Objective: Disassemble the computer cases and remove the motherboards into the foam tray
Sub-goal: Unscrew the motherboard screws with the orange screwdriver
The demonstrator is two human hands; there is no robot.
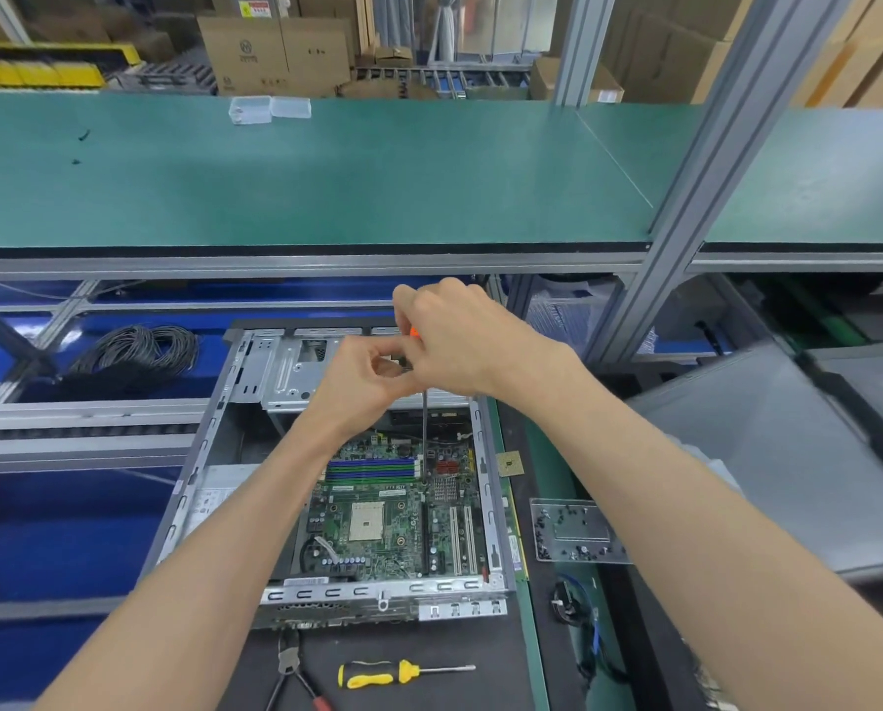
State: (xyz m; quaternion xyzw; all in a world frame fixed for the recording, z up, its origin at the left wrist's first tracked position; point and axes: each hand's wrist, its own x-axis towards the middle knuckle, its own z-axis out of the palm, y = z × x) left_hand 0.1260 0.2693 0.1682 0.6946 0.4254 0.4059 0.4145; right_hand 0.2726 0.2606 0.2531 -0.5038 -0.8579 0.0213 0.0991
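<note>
An open grey computer case (pixel 208 454) lies on the bench in front of me, with a green motherboard (pixel 393 526) still inside it. My right hand (pixel 455 341) grips the orange handle of a long screwdriver (pixel 424 433) that stands upright, its tip down on the board near the memory slots. My left hand (pixel 362 377) is curled beside the handle, fingertips pinching at the top of the shaft. Both hands hover above the case's drive cage.
A yellow screwdriver (pixel 378 674) and red-handled cutters (pixel 290 669) lie in front of the case. A clear tray with several screws (pixel 578 531) and a loose chip (pixel 510 463) sit to the right. A coil of black cable (pixel 136 351) lies at the back left. A green shelf (pixel 326 187) runs overhead.
</note>
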